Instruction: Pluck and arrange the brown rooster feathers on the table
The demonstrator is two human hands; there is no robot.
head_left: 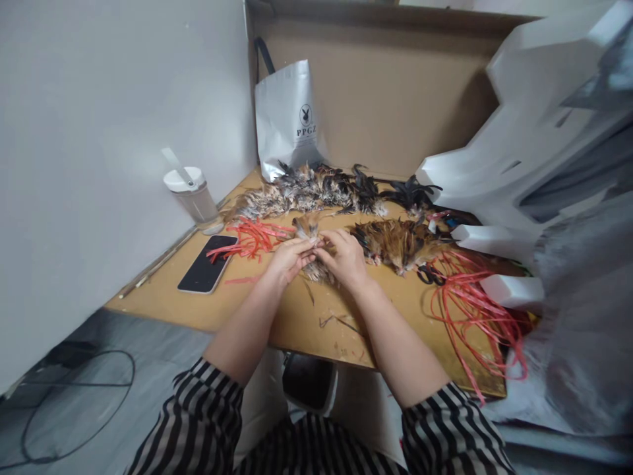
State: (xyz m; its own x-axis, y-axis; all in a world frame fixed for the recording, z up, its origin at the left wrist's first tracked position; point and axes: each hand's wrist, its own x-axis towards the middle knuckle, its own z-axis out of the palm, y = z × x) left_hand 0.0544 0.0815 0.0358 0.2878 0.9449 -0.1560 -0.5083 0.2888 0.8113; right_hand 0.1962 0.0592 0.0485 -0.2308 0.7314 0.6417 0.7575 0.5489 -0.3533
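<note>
Over the middle of the wooden table, my left hand (289, 259) and my right hand (345, 257) meet fingertip to fingertip. Pinched between them is a small bunch of feathers (306, 226), brown with a pale base, its tips fanning out beyond the fingers. Greyish feathers also show just below the fingers; whether they belong to that bunch I cannot tell. Left of my left hand lies a cluster of cut red plastic strips (254, 237). To the right of my right hand rests a pile of brown and black feathers (395, 241).
Along the back runs a long heap of feathers (316, 188) before a silver bag (284, 112). A phone (206, 265) and a lidded cup (192, 196) occupy the left side. Scissors (431, 274) and tangled red strips (465, 297) lie right, beside a white plastic structure (544, 119).
</note>
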